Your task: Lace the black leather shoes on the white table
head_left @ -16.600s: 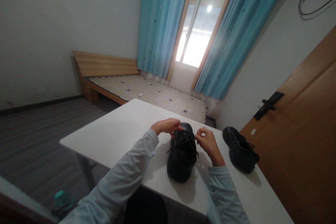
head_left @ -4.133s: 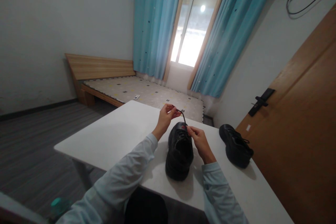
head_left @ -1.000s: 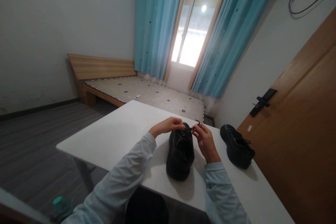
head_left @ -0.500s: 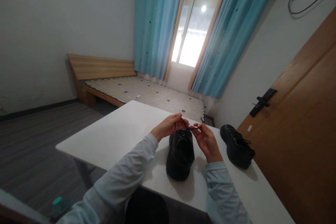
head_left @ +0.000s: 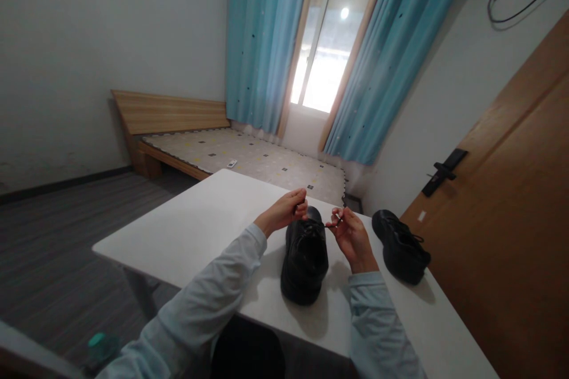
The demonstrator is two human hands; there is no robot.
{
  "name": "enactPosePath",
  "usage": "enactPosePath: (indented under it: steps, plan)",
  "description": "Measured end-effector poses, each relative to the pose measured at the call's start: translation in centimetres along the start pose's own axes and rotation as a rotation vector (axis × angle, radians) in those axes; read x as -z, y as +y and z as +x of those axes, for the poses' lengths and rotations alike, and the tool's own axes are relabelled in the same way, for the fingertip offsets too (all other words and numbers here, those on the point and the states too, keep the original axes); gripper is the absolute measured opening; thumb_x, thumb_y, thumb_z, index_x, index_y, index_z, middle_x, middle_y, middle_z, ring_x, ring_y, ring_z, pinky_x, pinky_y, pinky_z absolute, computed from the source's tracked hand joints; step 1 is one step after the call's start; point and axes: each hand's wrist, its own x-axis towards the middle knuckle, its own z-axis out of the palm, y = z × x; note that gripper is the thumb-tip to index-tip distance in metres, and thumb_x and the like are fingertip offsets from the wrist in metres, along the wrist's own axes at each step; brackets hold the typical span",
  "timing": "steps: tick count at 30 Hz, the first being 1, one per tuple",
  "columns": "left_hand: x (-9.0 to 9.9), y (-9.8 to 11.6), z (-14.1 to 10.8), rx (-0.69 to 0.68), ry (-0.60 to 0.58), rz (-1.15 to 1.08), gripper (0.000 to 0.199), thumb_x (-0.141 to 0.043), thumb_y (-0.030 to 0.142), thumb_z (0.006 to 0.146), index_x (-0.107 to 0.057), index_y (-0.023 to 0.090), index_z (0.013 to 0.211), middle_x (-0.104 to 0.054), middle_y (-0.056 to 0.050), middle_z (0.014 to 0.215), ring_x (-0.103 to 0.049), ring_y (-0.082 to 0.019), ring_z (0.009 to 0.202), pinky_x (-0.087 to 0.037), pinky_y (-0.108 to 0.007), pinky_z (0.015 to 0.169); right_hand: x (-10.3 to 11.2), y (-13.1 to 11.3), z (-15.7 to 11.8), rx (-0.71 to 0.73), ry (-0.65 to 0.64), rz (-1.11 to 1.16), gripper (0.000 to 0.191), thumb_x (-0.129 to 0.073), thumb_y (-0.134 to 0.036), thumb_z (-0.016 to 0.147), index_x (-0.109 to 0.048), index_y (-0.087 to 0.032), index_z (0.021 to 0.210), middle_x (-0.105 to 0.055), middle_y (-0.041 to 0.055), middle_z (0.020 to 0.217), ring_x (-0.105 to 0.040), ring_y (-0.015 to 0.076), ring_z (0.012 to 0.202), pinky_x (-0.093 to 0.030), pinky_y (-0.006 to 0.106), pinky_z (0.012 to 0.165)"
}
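- While both my hands work up at the laces, the black shoe [head_left: 303, 284] sits sole-down on the table, toe pointing away, heel and dark opening towards me.
- Lace [head_left: 331, 225]: thin, dark, cord-like; a short length runs from the shoe's right side to my right hand [head_left: 353, 240], thumb and forefinger pinching it, other fingers loosely bent.
- My left hand [head_left: 284, 211] is at the toe's left, fingers curled in, thumb pressed on top; a sliver of dark lace shows in the grip.
- Left knuckles cover part of the toe and upper lacing, so the knot area is hard to read.
- Shoe upper smooth, slightly shiny; sole thick and rounded at the heel.
- Table [head_left: 195, 213]: white, flat, smooth, rounded corner.
- Second black shoe [head_left: 404, 251], laced, near the table's right edge, apart from my right hand.
- Beyond the far edge: bed [head_left: 249, 157] with pale patterned cover, small white object [head_left: 232, 163] on it, wood-grain headboard [head_left: 173, 113].
- Further out: blue curtains [head_left: 267, 41] flanking a bright window [head_left: 331, 59]; brown door [head_left: 502, 189] at right, black handle [head_left: 444, 173].
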Motion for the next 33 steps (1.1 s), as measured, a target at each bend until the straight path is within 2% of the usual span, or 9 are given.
enactPosePath:
  steps: [6, 15, 24, 33]
  plan:
    - [1.2, 0.4, -0.1, 0.099, -0.031, 0.047, 0.033, -0.059, 0.039, 0.082, -0.035, 0.018, 0.072, -0.033, 0.010, 0.051, -0.030, -0.003, 0.040, -0.037, -0.016, 0.046, 0.2, -0.4, -0.1, -0.025, 0.036, -0.025, 0.021, -0.070, -0.036, 0.070, -0.058, -0.020, 0.063, -0.058, -0.0007, 0.078, -0.046, 0.0075, 0.052, -0.051, 0.026, 0.054]
    - [2.4, 0.6, -0.2, 0.175, -0.084, 0.101, 0.033, -0.057, 0.038, 0.084, -0.033, 0.018, 0.072, -0.031, 0.010, 0.052, -0.027, -0.002, 0.040, -0.033, -0.015, 0.044, 0.6, -0.8, -0.1, -0.124, -0.007, -0.058, 0.020, -0.073, -0.034, 0.068, -0.061, -0.018, 0.063, -0.058, -0.0008, 0.078, -0.045, 0.0064, 0.051, -0.047, 0.024, 0.051]
    - [2.4, 1.1, -0.5, 0.244, -0.094, 0.183, 0.036, -0.058, 0.041, 0.082, -0.032, 0.019, 0.071, -0.026, 0.011, 0.051, -0.023, -0.002, 0.038, -0.032, -0.015, 0.043, 1.3, -0.2, 0.1, -0.213, -0.032, -0.091, 0.022, -0.075, -0.032, 0.065, -0.059, -0.017, 0.063, -0.057, -0.0020, 0.072, -0.043, 0.0052, 0.048, -0.045, 0.022, 0.047]
    - [2.7, 0.9, -0.5, 0.259, -0.106, 0.225, 0.036, -0.058, 0.041, 0.082, -0.032, 0.019, 0.072, -0.024, 0.011, 0.052, -0.023, -0.002, 0.039, -0.031, -0.015, 0.043, 1.1, -0.3, 0.0, -0.280, -0.010, -0.106, 0.026, -0.079, -0.033, 0.060, -0.059, -0.016, 0.061, -0.057, -0.0023, 0.065, -0.042, 0.0050, 0.046, -0.043, 0.021, 0.045]
